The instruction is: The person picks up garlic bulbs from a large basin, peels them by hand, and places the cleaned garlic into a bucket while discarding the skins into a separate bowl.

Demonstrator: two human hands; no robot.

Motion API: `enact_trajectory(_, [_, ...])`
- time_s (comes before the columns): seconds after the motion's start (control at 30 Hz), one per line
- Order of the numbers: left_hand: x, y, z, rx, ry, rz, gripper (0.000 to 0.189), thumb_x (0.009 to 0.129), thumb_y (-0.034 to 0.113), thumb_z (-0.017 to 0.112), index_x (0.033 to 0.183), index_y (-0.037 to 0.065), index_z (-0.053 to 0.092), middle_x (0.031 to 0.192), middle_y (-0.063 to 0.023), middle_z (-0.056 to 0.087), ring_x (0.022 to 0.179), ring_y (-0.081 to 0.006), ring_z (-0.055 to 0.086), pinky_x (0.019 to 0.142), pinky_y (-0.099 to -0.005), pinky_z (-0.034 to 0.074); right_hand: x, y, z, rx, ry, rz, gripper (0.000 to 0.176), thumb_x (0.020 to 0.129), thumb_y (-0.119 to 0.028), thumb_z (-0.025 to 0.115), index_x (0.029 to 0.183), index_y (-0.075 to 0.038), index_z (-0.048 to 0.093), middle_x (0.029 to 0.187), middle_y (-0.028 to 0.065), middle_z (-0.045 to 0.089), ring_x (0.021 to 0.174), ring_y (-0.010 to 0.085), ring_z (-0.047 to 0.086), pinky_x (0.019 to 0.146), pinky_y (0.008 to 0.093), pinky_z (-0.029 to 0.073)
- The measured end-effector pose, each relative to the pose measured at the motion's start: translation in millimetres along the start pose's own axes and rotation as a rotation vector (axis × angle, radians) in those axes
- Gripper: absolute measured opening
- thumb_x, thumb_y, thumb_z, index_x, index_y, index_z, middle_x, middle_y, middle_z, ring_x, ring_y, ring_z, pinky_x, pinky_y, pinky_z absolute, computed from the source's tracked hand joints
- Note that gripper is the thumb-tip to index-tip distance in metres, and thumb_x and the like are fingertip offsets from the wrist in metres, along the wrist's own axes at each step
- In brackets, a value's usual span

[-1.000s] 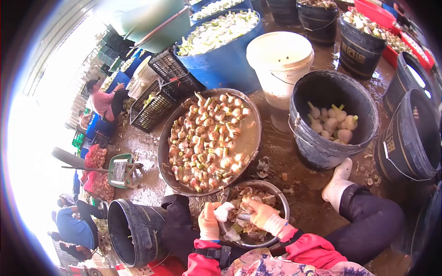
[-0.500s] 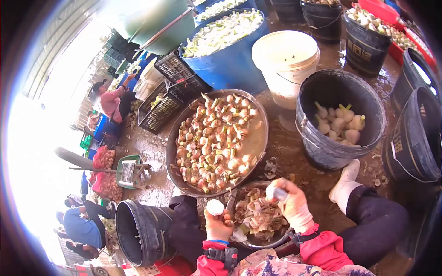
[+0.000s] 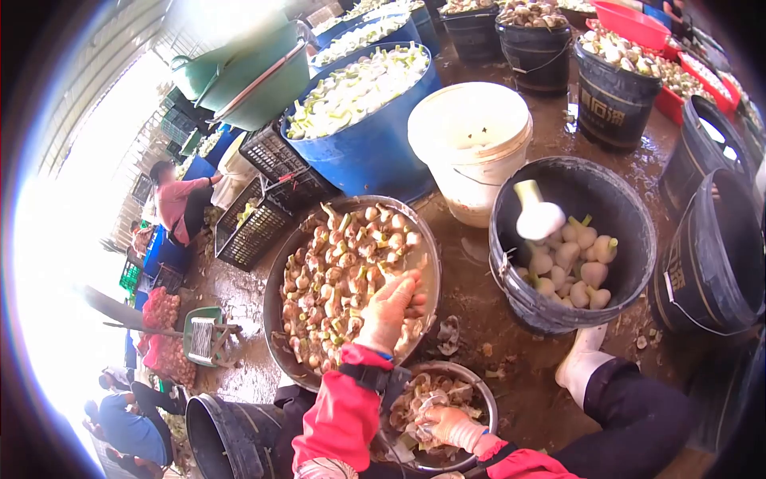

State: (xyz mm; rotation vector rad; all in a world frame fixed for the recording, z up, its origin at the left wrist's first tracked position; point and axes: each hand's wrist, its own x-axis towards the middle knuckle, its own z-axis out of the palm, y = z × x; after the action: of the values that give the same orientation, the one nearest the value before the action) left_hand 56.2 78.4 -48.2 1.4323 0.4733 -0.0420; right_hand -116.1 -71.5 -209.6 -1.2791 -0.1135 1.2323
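My left hand [image 3: 391, 310] is stretched out over the right part of a wide metal pan [image 3: 271, 319] of unpeeled garlic bulbs [image 3: 339, 255] in murky water. Its fingers are extended and it holds nothing. A peeled white garlic bulb [image 3: 541, 220] with a pale green stem hangs in mid-air over a black bucket [image 3: 531, 307], touching no hand. Several peeled bulbs [image 3: 570, 259] lie inside that bucket. My right hand [image 3: 451, 427] is low in a metal bowl [image 3: 488, 395] of peels, its fingers curled round something hidden among the skins.
A white bucket [image 3: 471, 172] and a blue tub [image 3: 359, 156] of trimmed garlic stand ahead. Black buckets [image 3: 614, 100] line the right. Black crates [image 3: 251, 227], a small green stool [image 3: 203, 335] and a tipped bucket [image 3: 231, 435] are left, with people [image 3: 179, 199] sitting beyond.
My left hand has moved forward over the pan and let go of the white bulb, now airborne over the bucket. My right hand has dropped into the peel bowl. The view has shifted.
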Motion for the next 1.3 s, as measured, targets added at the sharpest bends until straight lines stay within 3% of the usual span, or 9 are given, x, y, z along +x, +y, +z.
enact_trajectory(0.07, [68.9, -64.7, -56.6, 0.927, -0.063, 0.122, 0.041, 0.089, 0.031, 0.051, 0.121, 0.005, 0.057, 0.112, -0.0173, 0.062, 0.101, -0.0308, 0.060, 0.084, -0.0362, 0.048, -4.4, -13.2, -3.7, -0.070, 0.008, 0.020, 0.037, 0.086, -0.002, 0.051, 0.122, -0.007, 0.057, 0.110, 0.0018, 0.066, 0.077, 0.0136, 0.059, 0.062, 0.0280, 0.048])
enact_trajectory(0.2, [81.6, -110.5, -79.9, 1.341, -0.263, -0.219, 0.054, 0.073, 0.036, 0.062, 0.118, 0.007, 0.058, 0.109, -0.0190, 0.064, 0.105, -0.0336, 0.059, 0.091, -0.0379, 0.045, -7.3, -28.7, -13.2, -0.207, 0.050, 0.012, 0.035, 0.085, -0.005, 0.055, 0.119, -0.009, 0.060, 0.109, 0.0056, 0.066, 0.088, 0.0152, 0.061, 0.076, 0.0262, 0.047])
enact_trajectory(0.33, [55.2, -104.5, -90.8, 1.031, -0.372, -0.274, 0.053, 0.069, 0.023, 0.071, 0.118, 0.007, 0.060, 0.105, -0.0122, 0.066, 0.097, -0.0198, 0.062, 0.087, -0.0299, 0.046, 2.1, -19.4, -17.7, -0.226, 0.143, 0.034, 0.031, 0.082, -0.005, 0.057, 0.112, -0.011, 0.065, 0.098, 0.0075, 0.069, 0.091, 0.0156, 0.063, 0.082, 0.0259, 0.047])
enact_trajectory(0.5, [-34.9, -62.8, -72.7, 0.326, 0.062, -0.154, 0.048, 0.077, 0.014, 0.069, 0.119, -0.001, 0.052, 0.082, -0.0049, 0.062, 0.070, -0.0097, 0.057, 0.063, -0.0227, 0.045, -9.6, -52.2, -8.1, 0.275, 0.280, -0.196, 0.033, 0.083, -0.003, 0.061, 0.116, -0.003, 0.060, 0.104, 0.0022, 0.066, 0.095, 0.0115, 0.060, 0.085, 0.0251, 0.047])
enact_trajectory(0.73, [-160.9, -91.1, -14.5, -0.155, 0.148, -0.218, 0.043, 0.089, 0.022, 0.062, 0.125, 0.003, 0.050, 0.099, -0.0027, 0.060, 0.079, -0.0103, 0.057, 0.067, -0.0250, 0.048, -32.5, -76.7, 5.8, 0.522, 0.430, -0.418, 0.034, 0.085, 0.001, 0.061, 0.118, -0.002, 0.060, 0.108, 0.0038, 0.064, 0.097, 0.0109, 0.058, 0.086, 0.0228, 0.046])
enact_trajectory(0.87, [-184.8, -117.5, -14.3, 0.335, 0.123, 0.102, 0.061, 0.078, 0.009, 0.072, 0.131, -0.002, 0.044, 0.112, -0.0051, 0.056, 0.099, -0.0118, 0.053, 0.084, -0.0249, 0.046, -46.1, -85.3, 2.7, 0.521, 0.388, -0.383, 0.034, 0.085, 0.001, 0.061, 0.119, -0.002, 0.059, 0.109, 0.0044, 0.064, 0.097, 0.0116, 0.059, 0.088, 0.0242, 0.046])
enact_trajectory(1.13, [-200.1, -96.8, 2.9, 1.132, 0.322, 0.353, 0.053, 0.064, 0.017, 0.080, 0.114, 0.011, 0.062, 0.094, -0.0105, 0.059, 0.086, -0.0270, 0.060, 0.073, -0.0330, 0.049, -47.9, -78.4, 8.9, 0.034, 0.436, -0.493, 0.039, 0.083, 0.006, 0.054, 0.121, -0.002, 0.057, 0.113, 0.0093, 0.064, 0.104, 0.0147, 0.058, 0.092, 0.0249, 0.044])
enact_trajectory(1.27, [-198.6, -100.4, 1.0, 1.107, 0.280, 0.418, 0.053, 0.066, 0.020, 0.080, 0.115, 0.010, 0.061, 0.090, -0.0089, 0.061, 0.075, -0.0243, 0.060, 0.066, -0.0334, 0.049, -44.9, -72.1, 11.9, 0.070, 0.504, -0.488, 0.036, 0.082, 0.007, 0.053, 0.117, -0.001, 0.059, 0.109, 0.0069, 0.064, 0.101, 0.0138, 0.058, 0.089, 0.0252, 0.044])
enact_trajectory(1.3, [-194.4, -114.1, -6.0, 0.648, 0.269, 0.230, 0.056, 0.069, 0.018, 0.077, 0.120, 0.010, 0.057, 0.089, -0.0092, 0.060, 0.073, -0.0227, 0.059, 0.067, -0.0358, 0.049, -46.2, -72.1, 8.9, 0.067, 0.501, -0.488, 0.036, 0.082, 0.007, 0.053, 0.117, -0.001, 0.059, 0.109, 0.0069, 0.064, 0.101, 0.0138, 0.058, 0.089, 0.0252, 0.044])
